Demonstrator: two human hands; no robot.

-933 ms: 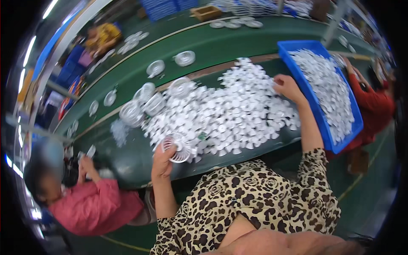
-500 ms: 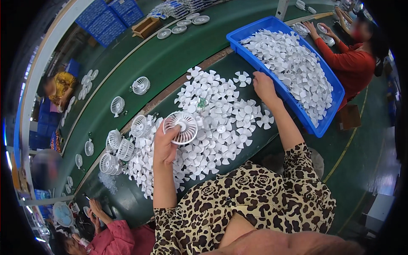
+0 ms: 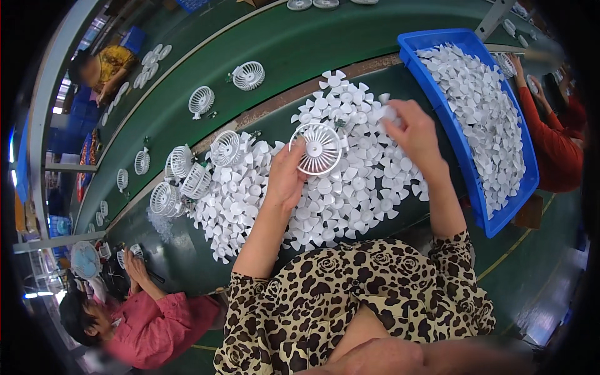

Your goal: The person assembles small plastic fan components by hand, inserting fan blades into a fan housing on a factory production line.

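A round white plastic fan grille [image 3: 317, 148] is now held raised in the left hand [image 3: 284, 178], lifted higher than 0.5 s ago above the heap of white plastic fan blades [image 3: 350, 187] at mid-tabletop. The right hand [image 3: 415, 134], withdrawn from the blue plastic bin [image 3: 465, 156] at the right edge, is pinched on one white blade [image 3: 389, 114]; joining looks imminent. Finished grilles [image 3: 187, 178] crowd the left side.

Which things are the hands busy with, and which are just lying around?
Busy with:
left hand holding round fan cage
right hand holding a white fan blade

Lying around:
blade pile
blue bin
spare cages
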